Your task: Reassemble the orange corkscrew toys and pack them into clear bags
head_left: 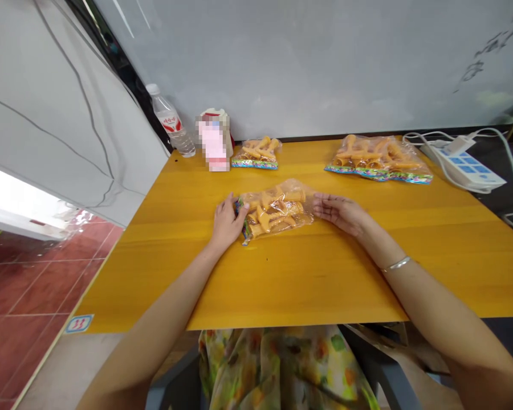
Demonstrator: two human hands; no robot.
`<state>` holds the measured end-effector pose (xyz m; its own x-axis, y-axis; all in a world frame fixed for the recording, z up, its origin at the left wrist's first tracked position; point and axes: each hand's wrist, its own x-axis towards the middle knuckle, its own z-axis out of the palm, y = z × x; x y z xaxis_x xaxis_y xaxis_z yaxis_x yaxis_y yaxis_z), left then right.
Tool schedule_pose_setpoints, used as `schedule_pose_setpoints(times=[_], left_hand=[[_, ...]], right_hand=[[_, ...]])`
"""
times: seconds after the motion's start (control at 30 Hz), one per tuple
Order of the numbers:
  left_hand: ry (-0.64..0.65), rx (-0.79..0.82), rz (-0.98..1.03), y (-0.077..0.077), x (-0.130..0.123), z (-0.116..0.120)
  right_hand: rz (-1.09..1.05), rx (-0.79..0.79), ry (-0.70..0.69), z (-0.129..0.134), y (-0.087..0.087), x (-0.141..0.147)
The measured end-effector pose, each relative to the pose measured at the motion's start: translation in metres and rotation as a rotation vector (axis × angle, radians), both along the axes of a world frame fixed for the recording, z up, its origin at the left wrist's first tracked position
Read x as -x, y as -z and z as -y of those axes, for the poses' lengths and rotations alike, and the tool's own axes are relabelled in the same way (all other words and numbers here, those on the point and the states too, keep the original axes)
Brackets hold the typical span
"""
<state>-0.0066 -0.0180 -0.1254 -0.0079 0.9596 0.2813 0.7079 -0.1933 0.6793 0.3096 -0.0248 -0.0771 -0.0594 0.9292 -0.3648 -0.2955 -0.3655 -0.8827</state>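
Left hand (pixel 229 221), head view: the hand is placed at the left end of the middle clear bag (pixel 277 208). The thumb and forefinger are held apart, with the printed strip (pixel 245 228) of the bag between them; whether the strip is clamped cannot be told. Right hand (pixel 342 213): the fingers are extended close together, and the fingertips are brought to the plain film at the right end of the bag. A firm grip cannot be confirmed there either.

The step in hand is judged to be two-handed steadying or straightening of the filled bag. For any further move, control of both ends would be called for, with the thin film kept from slipping and the loose orange pieces (pixel 277 219) inside kept level.

The middle bag is located between the two hands, flat on the wooden table (pixel 282 285), with its printed strip turned toward the left hand. Beyond it, near the rear panel (pixel 303 74), a smaller filled bag (pixel 256 152) is positioned behind and slightly left, and a larger filled bag (pixel 376 156) behind and to the right. Neither is touched by the hands.
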Motion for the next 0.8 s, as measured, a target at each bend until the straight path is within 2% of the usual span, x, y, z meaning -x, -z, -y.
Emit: schedule_pose_setpoints(times=[0.13, 0.27, 0.37, 0.47, 0.6, 0.7, 0.8], left_hand=[[-0.009, -0.03, -0.02, 0.002, 0.0, -0.001], [-0.028, -0.054, -0.035, -0.001, 0.0, 0.0], [-0.09, -0.045, -0.036, -0.009, 0.0, 0.003], [-0.138, 0.045, -0.052, -0.016, 0.002, 0.006], [-0.121, 0.088, -0.046, -0.019, 0.004, 0.008], [-0.079, 0.043, 0.056, -0.015, 0.003, 0.008], [0.032, 0.035, 0.291, -0.013, 0.0, 0.009]], right_hand=[[-0.065, -0.028, 0.038, 0.0, -0.002, -0.003], [0.006, -0.051, 0.054, -0.003, 0.006, -0.007], [0.048, -0.065, 0.01, -0.005, 0.013, -0.006], [0.075, -0.086, -0.085, -0.002, 0.014, -0.002], [0.123, -0.154, -0.17, 0.004, 0.012, 0.005], [0.166, -0.172, -0.196, 0.007, 0.013, 0.007], [0.21, -0.171, -0.256, 0.008, 0.017, 0.008]])
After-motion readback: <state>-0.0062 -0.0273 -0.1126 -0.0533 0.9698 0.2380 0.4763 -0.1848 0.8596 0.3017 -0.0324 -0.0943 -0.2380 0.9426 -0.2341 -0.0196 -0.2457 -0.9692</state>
